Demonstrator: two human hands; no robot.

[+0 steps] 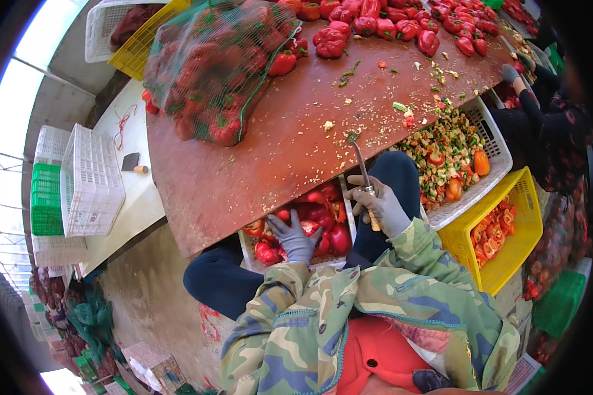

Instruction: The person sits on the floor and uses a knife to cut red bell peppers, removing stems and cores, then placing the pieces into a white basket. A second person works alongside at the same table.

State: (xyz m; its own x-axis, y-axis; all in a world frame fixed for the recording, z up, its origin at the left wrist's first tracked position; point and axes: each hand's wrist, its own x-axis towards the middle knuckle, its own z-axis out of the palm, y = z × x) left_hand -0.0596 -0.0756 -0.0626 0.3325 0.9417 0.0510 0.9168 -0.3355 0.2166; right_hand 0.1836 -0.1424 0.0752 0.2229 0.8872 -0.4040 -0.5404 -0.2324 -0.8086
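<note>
My left hand point(294, 240), in a grey glove, rests with fingers spread on the cored and cut red bell peppers point(326, 222) in a white plastic crate point(351, 207) at my lap. It grips none that I can see. My right hand point(383, 205), also gloved, holds a metal coring tool point(360, 160) by its wooden handle point(374, 220). The tool's tip, with green scrap around it, points away from me over the table's near edge. Seeds and bits of pepper lie scattered on the reddish tabletop point(286, 148).
A green mesh sack of red peppers point(212, 74) stands at the table's left; loose whole peppers point(370, 24) lie along the back. On my right are a white crate of cores and trimmings point(440, 148) and a yellow crate point(529, 217) of pepper pieces. Another person point(548, 123) works beyond.
</note>
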